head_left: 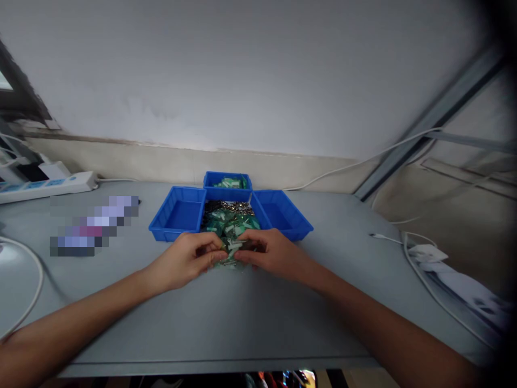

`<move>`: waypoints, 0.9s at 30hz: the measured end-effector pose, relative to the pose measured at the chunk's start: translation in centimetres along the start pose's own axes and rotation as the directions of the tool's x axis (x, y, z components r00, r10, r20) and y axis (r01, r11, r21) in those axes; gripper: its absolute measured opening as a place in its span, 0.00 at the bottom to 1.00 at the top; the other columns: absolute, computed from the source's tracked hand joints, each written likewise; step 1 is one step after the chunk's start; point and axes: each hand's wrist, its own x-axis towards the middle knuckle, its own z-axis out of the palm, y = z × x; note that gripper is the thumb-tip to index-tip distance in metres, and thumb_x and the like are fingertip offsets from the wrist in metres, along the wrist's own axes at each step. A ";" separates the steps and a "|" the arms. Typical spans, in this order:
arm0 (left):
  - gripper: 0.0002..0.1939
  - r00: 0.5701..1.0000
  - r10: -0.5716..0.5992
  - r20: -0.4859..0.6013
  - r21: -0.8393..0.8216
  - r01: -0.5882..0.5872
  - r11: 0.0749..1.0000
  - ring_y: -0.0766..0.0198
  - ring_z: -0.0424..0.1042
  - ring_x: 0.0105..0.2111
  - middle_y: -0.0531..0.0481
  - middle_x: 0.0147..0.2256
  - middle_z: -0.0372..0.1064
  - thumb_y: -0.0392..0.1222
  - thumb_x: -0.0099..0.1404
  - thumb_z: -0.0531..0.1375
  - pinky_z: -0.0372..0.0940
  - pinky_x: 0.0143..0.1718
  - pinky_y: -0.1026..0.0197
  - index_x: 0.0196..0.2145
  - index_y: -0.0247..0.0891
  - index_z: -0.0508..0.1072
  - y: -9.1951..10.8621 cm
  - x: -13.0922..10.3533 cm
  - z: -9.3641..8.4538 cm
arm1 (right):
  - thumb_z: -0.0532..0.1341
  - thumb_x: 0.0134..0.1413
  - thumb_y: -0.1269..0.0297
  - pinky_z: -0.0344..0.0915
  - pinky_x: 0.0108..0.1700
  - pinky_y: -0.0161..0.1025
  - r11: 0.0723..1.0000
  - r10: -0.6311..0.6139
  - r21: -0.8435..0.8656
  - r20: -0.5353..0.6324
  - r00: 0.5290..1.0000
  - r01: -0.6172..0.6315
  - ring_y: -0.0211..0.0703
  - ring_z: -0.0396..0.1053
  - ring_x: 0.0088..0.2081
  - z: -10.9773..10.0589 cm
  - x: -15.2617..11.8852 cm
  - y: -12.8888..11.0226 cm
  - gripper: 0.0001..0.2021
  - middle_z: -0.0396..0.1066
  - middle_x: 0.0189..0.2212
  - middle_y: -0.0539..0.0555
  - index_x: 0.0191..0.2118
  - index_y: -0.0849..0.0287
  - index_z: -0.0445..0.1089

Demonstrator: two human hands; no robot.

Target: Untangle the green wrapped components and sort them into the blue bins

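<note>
My left hand and my right hand meet at the near edge of a pile of small green translucent pieces. Thumb and forefinger of each hand are pinched together, and what sits between the tips is too small to make out. Shiny metal pieces lie at the back of the pile. On the pile's left stands a blue bin, on its right another blue bin; both look bare inside. Behind the pile, a smaller blue bin holds more light green pieces.
A white power strip lies at the back left of the grey table. A blurred-out flat object rests left of the bins. White cables and a white adapter are at the right. A wall runs behind.
</note>
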 end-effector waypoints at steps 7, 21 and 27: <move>0.09 0.999 0.004 0.046 -0.124 0.002 0.992 0.72 0.59 0.22 0.56 0.22 0.59 0.42 0.58 0.55 0.56 0.23 0.69 0.25 0.35 0.62 0.3 -0.1 0.2 | 0.59 0.44 0.56 0.54 0.24 0.31 0.992 0.044 -0.112 -0.125 0.991 -0.058 0.33 0.61 0.24 0.1 0.1 0.0 0.11 0.64 0.21 0.46 0.28 0.58 0.60; 0.08 0.983 0.183 0.027 0.036 -0.184 0.982 0.66 0.63 0.34 0.49 0.36 0.63 0.41 0.62 0.52 0.61 0.35 0.63 0.37 0.37 0.67 0.5 -0.3 0.1 | 0.52 0.53 0.58 0.52 0.24 0.32 0.988 -0.054 -0.143 0.082 0.995 0.065 0.33 0.57 0.24 0.3 -0.2 -0.3 0.10 0.60 0.23 0.47 0.30 0.60 0.60; 0.13 0.981 0.075 -0.178 -0.090 -0.093 0.992 0.70 0.61 0.24 0.56 0.24 0.59 0.43 0.61 0.53 0.60 0.26 0.67 0.43 0.37 0.59 -0.2 0.0 0.3 | 0.51 0.55 0.60 0.53 0.24 0.32 0.995 -0.045 -0.085 0.102 0.994 0.053 0.33 0.59 0.23 0.0 0.0 -0.2 0.10 0.62 0.21 0.47 0.27 0.60 0.60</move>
